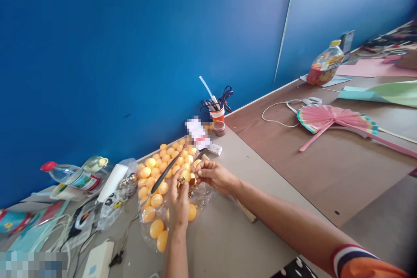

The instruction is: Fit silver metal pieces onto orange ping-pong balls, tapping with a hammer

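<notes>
Near the middle of the view, my left hand (pixel 180 200) holds an orange ball (pixel 185 176) between thumb and fingers, with a small dark and metallic part on its near side. My right hand (pixel 213 174) is right beside it, fingers pinched at a small piece too hidden to name. Under and behind both hands lies a clear plastic bag with many orange balls (pixel 157 200). A thin dark strip (pixel 167 171) lies slantwise over the balls. Thin wooden sticks (pixel 246 210) rest on the table under my right forearm.
Bottles (pixel 70 176), plastic bags, cables and a white power strip (pixel 99 260) crowd the left. At the wall stand a cup of tools (pixel 217 114) and a small round tub (pixel 219 128). On the right are a pink paper fan (pixel 335 118), coloured paper and a drink bottle (pixel 325 64).
</notes>
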A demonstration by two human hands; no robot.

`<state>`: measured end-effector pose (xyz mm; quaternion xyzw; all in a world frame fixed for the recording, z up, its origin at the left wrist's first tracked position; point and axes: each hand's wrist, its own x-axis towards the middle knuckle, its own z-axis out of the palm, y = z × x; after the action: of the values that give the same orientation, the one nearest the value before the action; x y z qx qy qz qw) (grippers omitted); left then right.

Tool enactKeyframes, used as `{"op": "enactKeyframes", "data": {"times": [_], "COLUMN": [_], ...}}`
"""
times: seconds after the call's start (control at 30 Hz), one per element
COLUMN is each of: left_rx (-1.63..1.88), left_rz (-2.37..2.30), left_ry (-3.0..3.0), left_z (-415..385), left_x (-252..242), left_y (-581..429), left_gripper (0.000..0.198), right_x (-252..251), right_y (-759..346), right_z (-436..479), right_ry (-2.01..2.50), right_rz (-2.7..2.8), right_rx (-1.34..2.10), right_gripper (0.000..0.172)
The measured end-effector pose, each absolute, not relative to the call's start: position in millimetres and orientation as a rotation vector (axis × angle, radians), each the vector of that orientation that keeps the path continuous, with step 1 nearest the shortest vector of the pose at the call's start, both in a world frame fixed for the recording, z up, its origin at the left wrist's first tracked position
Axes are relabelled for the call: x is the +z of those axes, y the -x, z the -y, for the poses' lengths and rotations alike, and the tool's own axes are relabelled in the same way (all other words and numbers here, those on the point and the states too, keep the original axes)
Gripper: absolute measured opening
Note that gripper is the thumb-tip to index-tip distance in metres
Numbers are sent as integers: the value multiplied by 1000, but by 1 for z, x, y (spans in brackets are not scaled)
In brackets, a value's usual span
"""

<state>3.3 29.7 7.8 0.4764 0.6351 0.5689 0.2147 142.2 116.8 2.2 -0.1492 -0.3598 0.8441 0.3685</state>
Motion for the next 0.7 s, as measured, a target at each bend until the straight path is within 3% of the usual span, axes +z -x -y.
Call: {"op": "enactKeyframes", "data": {"times": [0.47, 0.7], "left_rx": [1604, 1544], "left_rz": [-1681, -1738], "left_ry": [-1079, -1260], "left_z": [-35, -34], "left_x": [8, 8], "left_y": [-7, -9], "left_gripper": [62, 56], "right_x": [3, 1], "right_y": [-141, -140], "right_z": [-113, -111], "right_ry": [379, 474], "right_rz": [960, 1166], "right_rx": [2176, 2028], "right_gripper": [34, 35]}}
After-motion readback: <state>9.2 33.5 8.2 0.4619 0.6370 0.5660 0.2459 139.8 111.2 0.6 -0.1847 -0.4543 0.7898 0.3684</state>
